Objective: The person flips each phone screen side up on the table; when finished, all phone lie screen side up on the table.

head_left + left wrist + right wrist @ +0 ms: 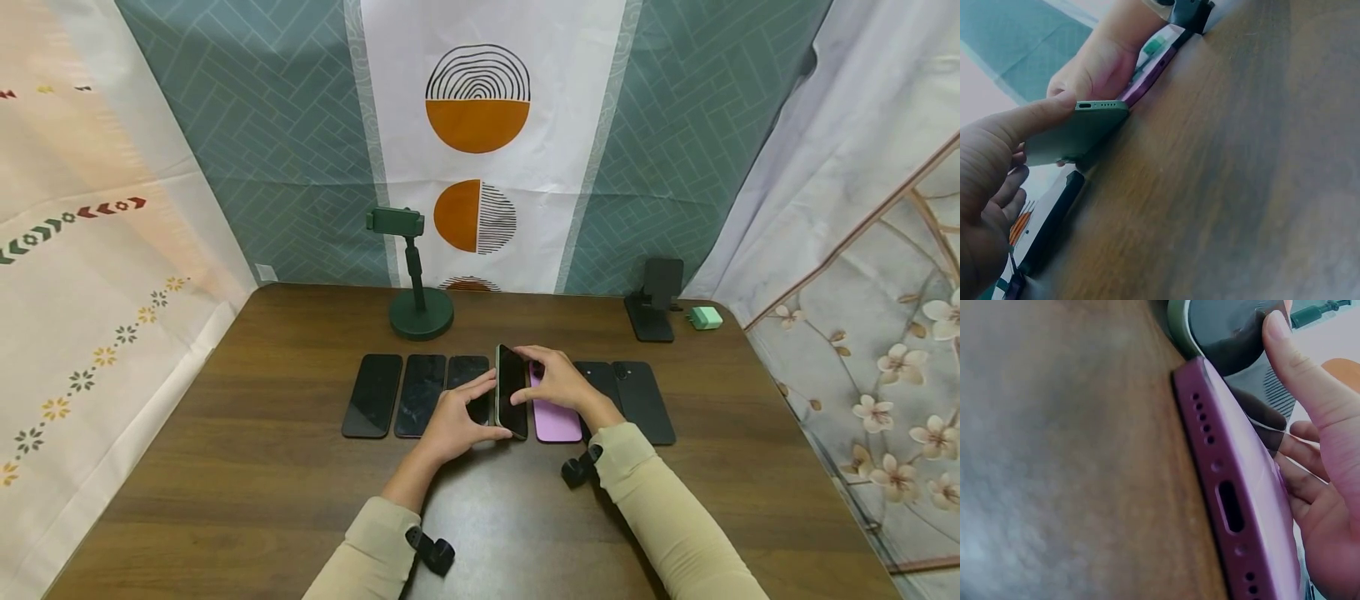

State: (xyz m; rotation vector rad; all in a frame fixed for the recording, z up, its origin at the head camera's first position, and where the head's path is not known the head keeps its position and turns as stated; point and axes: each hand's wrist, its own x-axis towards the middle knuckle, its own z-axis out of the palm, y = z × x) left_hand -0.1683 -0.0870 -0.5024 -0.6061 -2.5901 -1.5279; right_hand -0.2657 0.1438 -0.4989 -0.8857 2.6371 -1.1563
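A green-backed smartphone is tilted in the middle of a row of phones, its dark screen facing up and to the right. My left hand grips it, with the thumb at its bottom edge by the charging port and the fingers along its left side. My right hand holds the same phone from the other side, thumb against the screen and fingers by the top end. Beneath the right hand lies a purple phone, back up. The green back shows in the left wrist view.
Left of the hands lie dark phones, among them one at the row's end; more black phones lie to the right. Behind stand a green phone stand, a black folding stand and a light green charger.
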